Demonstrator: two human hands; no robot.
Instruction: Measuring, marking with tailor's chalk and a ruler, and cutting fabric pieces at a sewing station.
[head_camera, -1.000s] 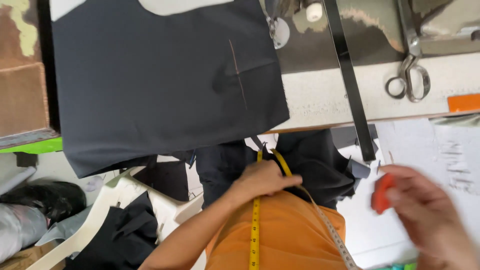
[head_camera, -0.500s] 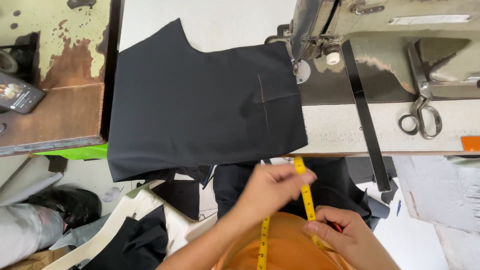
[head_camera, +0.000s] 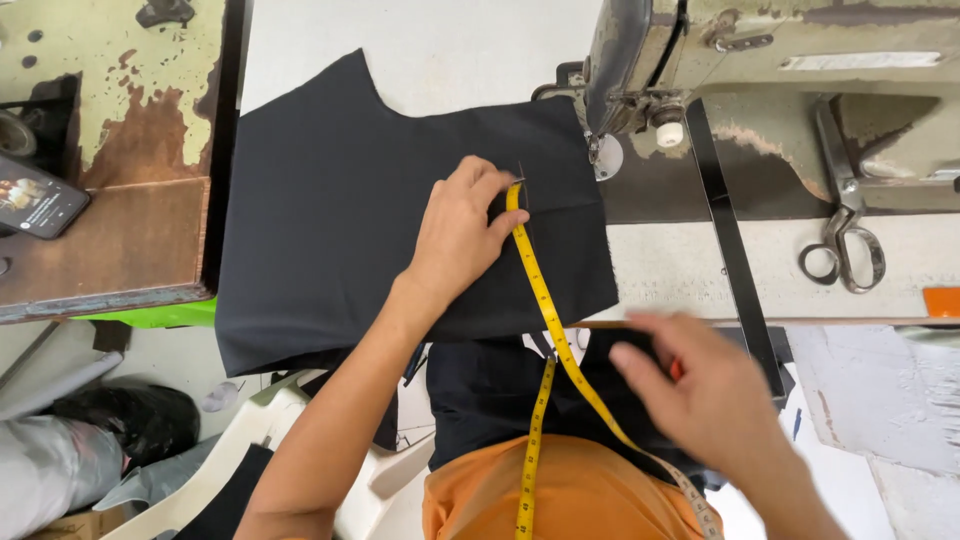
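1. Bench (head_camera: 690, 265): pale top, carries the sewing machine and the fabric; a second, rust-stained bench (head_camera: 110, 120) stands to the left.
2. Industrial sewing machine (head_camera: 760, 60): worn grey-green body at top right, needle head just beside the fabric's right edge.
3. Black fabric panel (head_camera: 340, 220): lies flat on the bench, front edge hanging slightly over the near side; a curved cut-out shows at its top edge.
4. Left hand (head_camera: 455, 240): resting on the fabric, fingers pinched down on the end of the tape, pinning it to the cloth near the right edge.
5. Right hand (head_camera: 705, 395): blurred, below the bench edge over dark cloth in the lap. Something orange-red shows at the fingers; can't tell whether they are gripping it or the tape.
6. Yellow measuring tape (head_camera: 545, 300): runs from under the left fingers down across the fabric, off the bench edge toward the orange shirt (head_camera: 570, 495).
7. Black strap (head_camera: 730, 250): lies on the bench right of the fabric.
8. Scissors (head_camera: 845, 240): on the bench, far right, well apart from both hands.
9. Phone (head_camera: 35, 195): on the left bench, screen lit.
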